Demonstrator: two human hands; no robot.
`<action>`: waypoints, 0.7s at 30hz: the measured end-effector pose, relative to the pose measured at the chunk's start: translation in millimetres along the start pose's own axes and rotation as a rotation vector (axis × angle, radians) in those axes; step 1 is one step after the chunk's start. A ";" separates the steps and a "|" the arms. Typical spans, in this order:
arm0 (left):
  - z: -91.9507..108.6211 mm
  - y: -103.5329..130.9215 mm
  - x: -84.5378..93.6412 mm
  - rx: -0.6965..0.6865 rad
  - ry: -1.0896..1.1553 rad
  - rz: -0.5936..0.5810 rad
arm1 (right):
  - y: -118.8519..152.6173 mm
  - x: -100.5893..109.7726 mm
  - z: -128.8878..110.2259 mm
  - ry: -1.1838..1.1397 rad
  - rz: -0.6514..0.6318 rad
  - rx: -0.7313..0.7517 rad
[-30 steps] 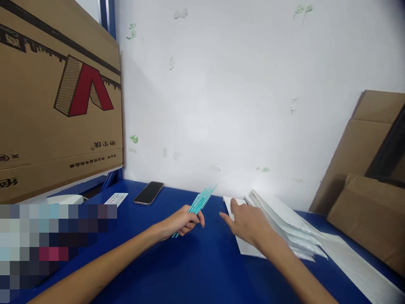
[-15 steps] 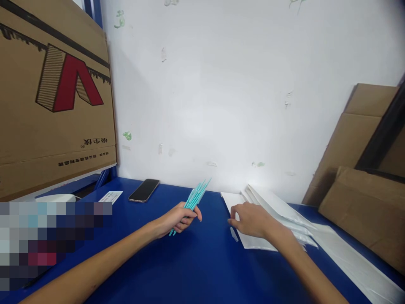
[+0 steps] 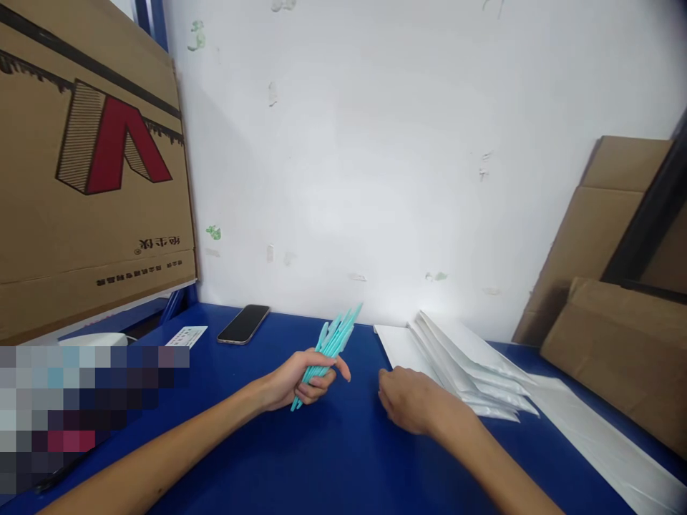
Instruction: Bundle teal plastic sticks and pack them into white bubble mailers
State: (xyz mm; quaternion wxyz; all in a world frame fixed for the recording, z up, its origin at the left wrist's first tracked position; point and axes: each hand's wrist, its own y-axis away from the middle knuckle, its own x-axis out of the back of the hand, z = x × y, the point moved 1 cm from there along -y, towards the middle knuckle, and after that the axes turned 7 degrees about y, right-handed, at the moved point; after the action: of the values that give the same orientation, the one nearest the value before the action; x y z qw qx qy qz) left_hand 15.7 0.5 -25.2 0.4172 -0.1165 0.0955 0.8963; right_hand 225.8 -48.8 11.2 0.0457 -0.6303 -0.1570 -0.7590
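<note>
My left hand (image 3: 314, 379) is closed around a bundle of slim turquoise eyebrow razors (image 3: 333, 335), their flat, translucent-covered ends fanned up toward the wall. The lower tips of the handles stick out beneath the fist. My right hand (image 3: 408, 399) rests low on the blue table (image 3: 322, 461), fingers curled down and pressed together. Whatever is under or between those fingers is hidden. Just beyond and to the right of it lies a stack of white padded envelopes (image 3: 472, 357), partly behind the hand and forearm.
A black phone (image 3: 244, 324) lies at the back left, beside a small printed card (image 3: 187, 336). A large cardboard box (image 3: 123, 214) stands on the left, and more cardboard (image 3: 617, 343) leans at the right. The white wall (image 3: 343, 164) closes off the back.
My right hand has moved down and slightly left, its fingers closing over the spot where a small pale translucent piece lay; that piece is now hidden. My left hand has tilted slightly, still gripping the razors.
</note>
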 end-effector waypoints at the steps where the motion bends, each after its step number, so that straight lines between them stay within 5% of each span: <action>1: -0.4 0.2 -1.3 0.006 0.001 -0.005 | 0.0 -0.7 1.0 -0.030 0.010 0.013; 8: -2.0 0.8 -7.0 0.011 -0.059 -0.014 | -6.2 -3.9 21.9 -0.200 0.123 -0.029; 15: -2.5 -0.3 -7.3 -0.001 -0.065 -0.002 | -17.5 -19.7 44.1 -0.520 -0.194 0.067; 21: -3.1 -0.4 -6.8 -0.009 -0.061 0.021 | -22.6 -23.3 45.3 -0.617 -0.252 0.152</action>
State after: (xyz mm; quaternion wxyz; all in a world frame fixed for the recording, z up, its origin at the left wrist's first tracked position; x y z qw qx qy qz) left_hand 20.7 -5.0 -26.2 0.4100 -0.0901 0.0801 0.9041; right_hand 267.1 -17.1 -8.4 -0.0513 -0.8006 -0.2964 -0.5182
